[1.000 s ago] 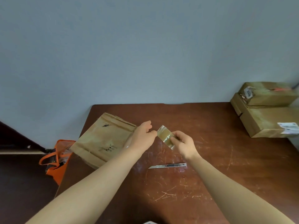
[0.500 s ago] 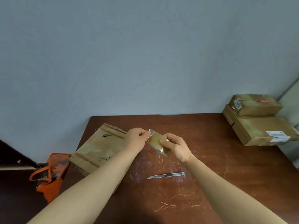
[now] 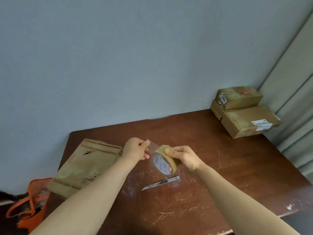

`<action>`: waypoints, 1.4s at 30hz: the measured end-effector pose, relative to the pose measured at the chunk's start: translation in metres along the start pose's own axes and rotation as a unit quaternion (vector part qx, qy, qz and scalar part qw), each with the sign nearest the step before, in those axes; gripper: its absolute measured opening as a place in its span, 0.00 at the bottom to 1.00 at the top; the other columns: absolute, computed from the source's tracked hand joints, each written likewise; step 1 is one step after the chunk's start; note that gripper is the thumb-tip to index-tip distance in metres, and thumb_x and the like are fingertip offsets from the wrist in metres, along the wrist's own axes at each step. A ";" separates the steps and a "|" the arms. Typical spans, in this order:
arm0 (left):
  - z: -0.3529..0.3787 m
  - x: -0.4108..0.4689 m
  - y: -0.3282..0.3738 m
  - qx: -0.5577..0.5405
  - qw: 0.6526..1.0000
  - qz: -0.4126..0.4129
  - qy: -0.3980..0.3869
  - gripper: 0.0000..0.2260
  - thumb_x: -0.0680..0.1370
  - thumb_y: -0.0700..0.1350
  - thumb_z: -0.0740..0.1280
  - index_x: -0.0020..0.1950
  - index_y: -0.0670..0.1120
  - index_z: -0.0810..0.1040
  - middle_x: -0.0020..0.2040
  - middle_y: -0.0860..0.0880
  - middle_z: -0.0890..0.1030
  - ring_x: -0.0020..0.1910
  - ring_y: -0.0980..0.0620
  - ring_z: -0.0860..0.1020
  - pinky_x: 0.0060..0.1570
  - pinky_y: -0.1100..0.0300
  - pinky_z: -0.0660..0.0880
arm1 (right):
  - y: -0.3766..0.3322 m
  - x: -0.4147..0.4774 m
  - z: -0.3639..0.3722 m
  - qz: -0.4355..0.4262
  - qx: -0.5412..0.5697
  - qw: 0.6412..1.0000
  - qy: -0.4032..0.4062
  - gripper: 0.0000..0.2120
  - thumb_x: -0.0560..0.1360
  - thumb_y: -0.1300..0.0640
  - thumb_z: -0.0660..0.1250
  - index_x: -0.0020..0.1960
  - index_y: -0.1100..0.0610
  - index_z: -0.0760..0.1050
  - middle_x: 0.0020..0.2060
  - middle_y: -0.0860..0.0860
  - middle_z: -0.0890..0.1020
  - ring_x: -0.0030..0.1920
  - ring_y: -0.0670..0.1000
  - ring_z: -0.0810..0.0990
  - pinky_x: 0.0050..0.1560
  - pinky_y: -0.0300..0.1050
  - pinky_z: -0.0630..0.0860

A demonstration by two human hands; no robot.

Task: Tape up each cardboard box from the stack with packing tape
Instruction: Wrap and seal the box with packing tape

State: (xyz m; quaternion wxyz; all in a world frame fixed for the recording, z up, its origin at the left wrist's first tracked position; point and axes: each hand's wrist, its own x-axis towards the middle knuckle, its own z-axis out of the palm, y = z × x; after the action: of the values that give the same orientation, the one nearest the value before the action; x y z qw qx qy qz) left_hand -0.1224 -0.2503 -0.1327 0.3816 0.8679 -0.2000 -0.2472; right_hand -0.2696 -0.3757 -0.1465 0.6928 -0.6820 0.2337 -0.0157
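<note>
My right hand (image 3: 183, 156) grips a roll of clear packing tape (image 3: 163, 161) above the middle of the brown table (image 3: 237, 175). My left hand (image 3: 136, 149) pinches the tape's loose end, and a short clear strip (image 3: 153, 146) stretches between the hand and the roll. A flat cardboard box (image 3: 86, 164) lies on the table's left side, partly under my left forearm. Two taped cardboard boxes (image 3: 243, 111) are stacked at the far right corner, the smaller on top.
A slim utility knife (image 3: 160, 182) lies on the table just below the roll. An orange bag (image 3: 28, 200) sits on the floor off the table's left edge. A blue-grey wall backs the table, and a curtain (image 3: 291, 106) hangs at the right.
My left hand has pulled the tape end away from the roll, drawing out a short strip. The roll has turned so that its core faces me. The view has shifted left and up.
</note>
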 end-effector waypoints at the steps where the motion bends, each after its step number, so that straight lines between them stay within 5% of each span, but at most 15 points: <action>1: -0.001 0.003 0.003 -0.030 0.999 -0.008 0.004 0.13 0.80 0.48 0.64 0.45 0.40 0.80 0.35 0.47 0.82 0.32 0.50 0.81 0.39 0.57 0.79 | 0.001 -0.003 -0.007 0.013 -0.024 1.000 0.013 0.20 0.70 0.42 0.70 0.38 0.60 0.78 0.32 0.54 0.78 0.34 0.50 0.74 0.35 0.37 0.71; 6: 0.012 0.012 0.013 -0.049 0.999 -0.002 -0.013 0.11 0.79 0.46 0.66 0.37 0.45 0.77 0.34 0.48 0.82 0.35 0.49 0.82 0.42 0.56 0.80 | 0.013 -0.018 -0.038 0.046 -0.058 0.997 0.011 0.13 0.68 0.48 0.67 0.32 0.55 0.74 0.29 0.47 0.75 0.32 0.45 0.72 0.38 0.36 0.68; 10: 0.017 0.021 0.008 -0.093 0.994 -0.047 0.011 0.10 0.79 0.46 0.67 0.40 0.43 0.78 0.34 0.48 0.81 0.29 0.55 0.80 0.32 0.65 0.77 | 0.025 -0.033 -0.060 0.089 -0.075 0.992 0.051 0.16 0.72 0.48 0.72 0.31 0.55 0.76 0.25 0.47 0.75 0.27 0.44 0.71 0.32 0.34 0.68; 14: 0.017 0.027 0.006 -0.099 0.993 -0.054 0.037 0.10 0.79 0.45 0.66 0.40 0.43 0.79 0.35 0.48 0.81 0.32 0.53 0.80 0.34 0.63 0.76 | 0.042 -0.048 -0.084 0.101 -0.040 0.990 0.090 0.15 0.73 0.50 0.71 0.32 0.57 0.76 0.28 0.49 0.76 0.32 0.47 0.72 0.38 0.38 0.68; 18: 0.033 0.022 0.001 -0.094 0.993 -0.061 0.031 0.09 0.80 0.45 0.66 0.43 0.43 0.79 0.35 0.49 0.81 0.32 0.53 0.80 0.36 0.62 0.77 | 0.050 -0.044 -0.097 0.152 -0.158 0.967 0.128 0.18 0.74 0.49 0.70 0.29 0.55 0.73 0.23 0.46 0.72 0.27 0.45 0.69 0.31 0.36 0.66; 21: 0.041 0.020 -0.006 -0.100 0.991 -0.070 0.051 0.10 0.80 0.45 0.65 0.40 0.44 0.79 0.35 0.49 0.81 0.31 0.53 0.79 0.33 0.62 0.76 | 0.049 -0.043 -0.106 0.151 -0.193 0.961 0.128 0.17 0.73 0.47 0.70 0.32 0.56 0.75 0.27 0.48 0.74 0.30 0.46 0.71 0.33 0.37 0.68; 26: 0.048 0.018 -0.014 -0.145 0.982 -0.112 0.053 0.09 0.79 0.43 0.66 0.40 0.43 0.78 0.34 0.48 0.81 0.30 0.53 0.77 0.29 0.64 0.73 | 0.049 -0.033 -0.118 0.177 -0.190 0.958 0.118 0.06 0.75 0.58 0.67 0.41 0.57 0.80 0.37 0.51 0.81 0.41 0.50 0.77 0.44 0.43 0.74; 33: 0.060 0.022 -0.029 -0.194 0.964 -0.160 0.080 0.09 0.79 0.42 0.67 0.45 0.37 0.79 0.34 0.46 0.80 0.29 0.53 0.77 0.23 0.69 0.73 | 0.047 -0.008 -0.130 0.217 -0.427 0.874 0.081 0.11 0.74 0.48 0.69 0.40 0.56 0.77 0.36 0.50 0.81 0.37 0.49 0.80 0.41 0.45 0.78; 37: 0.066 0.029 -0.027 -0.205 0.963 -0.155 0.085 0.07 0.79 0.43 0.67 0.45 0.39 0.79 0.35 0.47 0.81 0.32 0.53 0.79 0.29 0.66 0.74 | 0.043 0.003 -0.125 0.240 -0.507 0.823 0.090 0.14 0.72 0.44 0.70 0.45 0.54 0.75 0.41 0.48 0.81 0.42 0.49 0.80 0.40 0.46 0.76; 42: 0.080 0.027 -0.029 -0.213 0.958 -0.176 0.071 0.05 0.80 0.41 0.65 0.47 0.41 0.79 0.38 0.47 0.81 0.35 0.53 0.80 0.33 0.65 0.76 | 0.048 0.032 -0.103 0.247 -0.643 0.719 0.098 0.12 0.77 0.53 0.65 0.58 0.56 0.71 0.49 0.51 0.79 0.46 0.54 0.78 0.41 0.43 0.70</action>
State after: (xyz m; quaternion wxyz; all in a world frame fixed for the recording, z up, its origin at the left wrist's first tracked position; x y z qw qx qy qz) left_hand -0.1422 -0.2917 -0.2090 0.5214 0.8034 0.0411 -0.2848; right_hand -0.2912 -0.4802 -0.1976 0.0404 -0.8763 0.4140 0.2429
